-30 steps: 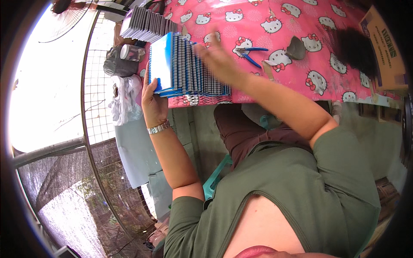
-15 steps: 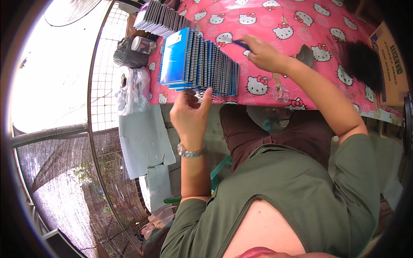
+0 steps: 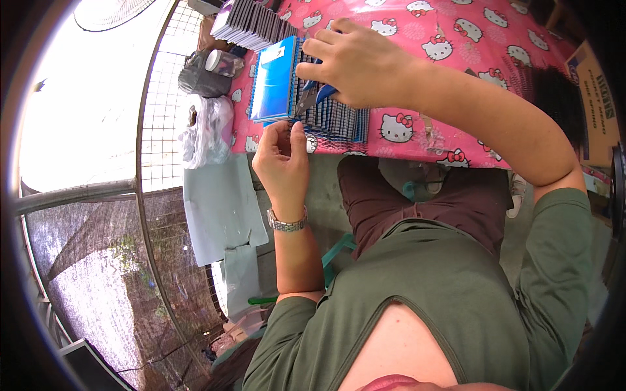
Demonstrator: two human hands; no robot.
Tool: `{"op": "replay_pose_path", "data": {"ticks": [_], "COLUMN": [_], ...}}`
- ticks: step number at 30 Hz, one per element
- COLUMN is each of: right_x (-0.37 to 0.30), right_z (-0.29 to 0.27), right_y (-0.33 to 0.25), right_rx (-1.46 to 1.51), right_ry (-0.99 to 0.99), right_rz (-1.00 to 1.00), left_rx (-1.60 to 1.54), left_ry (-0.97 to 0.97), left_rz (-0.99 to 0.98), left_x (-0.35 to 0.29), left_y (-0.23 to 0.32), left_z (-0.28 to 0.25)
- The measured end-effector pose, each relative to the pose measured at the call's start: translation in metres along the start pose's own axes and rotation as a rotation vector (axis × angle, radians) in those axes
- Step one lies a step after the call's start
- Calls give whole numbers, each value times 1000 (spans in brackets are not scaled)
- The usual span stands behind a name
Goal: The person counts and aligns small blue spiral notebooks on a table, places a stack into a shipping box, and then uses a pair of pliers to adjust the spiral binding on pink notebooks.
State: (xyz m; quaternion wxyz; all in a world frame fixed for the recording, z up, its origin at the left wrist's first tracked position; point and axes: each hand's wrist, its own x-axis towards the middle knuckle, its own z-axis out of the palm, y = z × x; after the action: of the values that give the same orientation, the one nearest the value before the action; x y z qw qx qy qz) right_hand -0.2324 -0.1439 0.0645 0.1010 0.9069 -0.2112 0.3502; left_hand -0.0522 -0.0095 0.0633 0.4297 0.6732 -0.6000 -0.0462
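Note:
A row of blue spiral notebooks (image 3: 270, 81) leans on the table, their dark wire bindings facing up and to the right. My right hand (image 3: 365, 65) reaches over the row and grips blue-handled wire cutters (image 3: 306, 101). The cutters' jaws point down at the near end of the front notebook's binding. Just below those jaws, my left hand (image 3: 282, 156) has its thumb and fingers curled together at the notebook's lower corner. Whatever sits between these fingertips is too small to make out. A metal watch (image 3: 287, 220) circles my left wrist.
The table wears a pink cartoon-cat cover (image 3: 398, 127). Behind the blue row stands another stack of notebooks (image 3: 251, 27). To the left are a plastic jar (image 3: 225, 63), a black bag (image 3: 199, 78) and a white plastic bag (image 3: 208, 133). A cardboard box (image 3: 593, 107) and dark wire coils (image 3: 551, 98) lie right.
My right hand has swung left with the cutters, from the bare tablecloth to the front notebook's binding. My left fingers have drawn closer together at the notebook's corner.

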Motion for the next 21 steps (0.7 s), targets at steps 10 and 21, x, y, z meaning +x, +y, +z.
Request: {"op": "replay_pose_path", "data": {"ticks": [10, 21], "right_x": [10, -17], "right_z": [-9, 5], "right_y": [-12, -1], "right_rx": [21, -40], "right_ry": [-334, -87], "right_rz": [130, 95], "left_rx": [-49, -370], "left_ry": [-6, -62], "left_rz": [22, -277], "left_x": [-1, -3], "left_y": [-5, 1], "left_z": [1, -5]}}
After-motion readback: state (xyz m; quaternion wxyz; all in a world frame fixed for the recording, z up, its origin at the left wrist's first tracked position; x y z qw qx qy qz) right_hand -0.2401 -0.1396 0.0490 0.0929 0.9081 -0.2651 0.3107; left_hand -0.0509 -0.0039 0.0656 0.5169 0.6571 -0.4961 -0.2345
